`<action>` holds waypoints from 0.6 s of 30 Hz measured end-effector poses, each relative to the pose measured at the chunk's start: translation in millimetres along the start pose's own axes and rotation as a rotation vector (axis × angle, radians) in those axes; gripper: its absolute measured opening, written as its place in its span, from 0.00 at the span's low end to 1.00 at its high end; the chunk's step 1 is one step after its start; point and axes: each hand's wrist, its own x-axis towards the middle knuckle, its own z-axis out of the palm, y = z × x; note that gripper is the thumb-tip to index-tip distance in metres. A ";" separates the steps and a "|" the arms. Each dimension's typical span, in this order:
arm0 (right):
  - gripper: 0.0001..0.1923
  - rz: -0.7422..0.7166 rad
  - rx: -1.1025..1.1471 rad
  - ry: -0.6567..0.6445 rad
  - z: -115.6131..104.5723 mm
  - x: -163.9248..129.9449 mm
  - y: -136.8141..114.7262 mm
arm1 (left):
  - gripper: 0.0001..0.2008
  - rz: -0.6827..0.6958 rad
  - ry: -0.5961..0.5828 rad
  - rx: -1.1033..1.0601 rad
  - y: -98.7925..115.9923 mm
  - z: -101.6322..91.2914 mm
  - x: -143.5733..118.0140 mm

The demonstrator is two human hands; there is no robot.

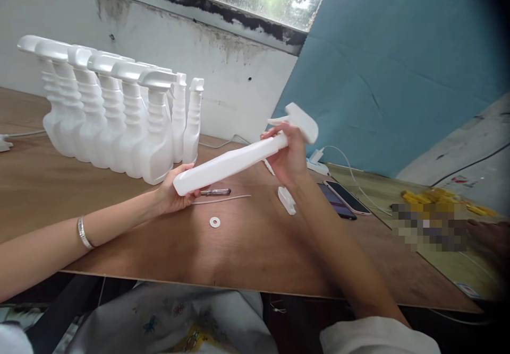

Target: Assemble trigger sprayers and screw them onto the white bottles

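Note:
A white spray bottle (231, 165) is held tilted above the table, its base at the left and its trigger head (302, 123) up at the right. My left hand (177, 190) is closed around the base end. Around the neck, just below the trigger head, my right hand (289, 155) is closed. Under the bottle lie a screwdriver (217, 192) with a clear handle and a thin white tube (227, 200). Nearer the front edge is a flat white ring washer (214, 222). A white plastic part (287, 200) lies beside my right wrist; another white piece is partly hidden behind that hand.
Several white spray bottles (131, 115) stand in a tight group at the back left. Two phones (346, 197) lie on the right, near a white power strip (317, 166) with a cable. Yellow items (434, 200) and part of another person's hand (488, 234) are at the far right.

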 end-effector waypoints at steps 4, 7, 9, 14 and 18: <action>0.15 -0.019 -0.004 -0.077 -12.1 6.0 -11.2 | 0.19 -0.007 -0.018 -0.017 -2.4 -5.2 1.5; 0.09 0.041 -0.081 -0.126 -22.1 7.6 -17.1 | 0.18 0.058 -0.004 -0.004 -4.1 -5.0 1.2; 0.08 0.084 -0.143 -0.145 -27.2 6.4 -19.7 | 0.16 0.097 0.029 0.003 -5.1 -2.6 0.1; 0.09 0.193 -0.275 -0.201 -31.4 0.8 -24.9 | 0.14 0.148 0.131 0.033 -6.9 6.5 -2.9; 0.11 0.153 -0.246 -0.092 -31.1 3.0 -27.1 | 0.19 0.195 0.117 0.062 -9.6 10.4 -2.8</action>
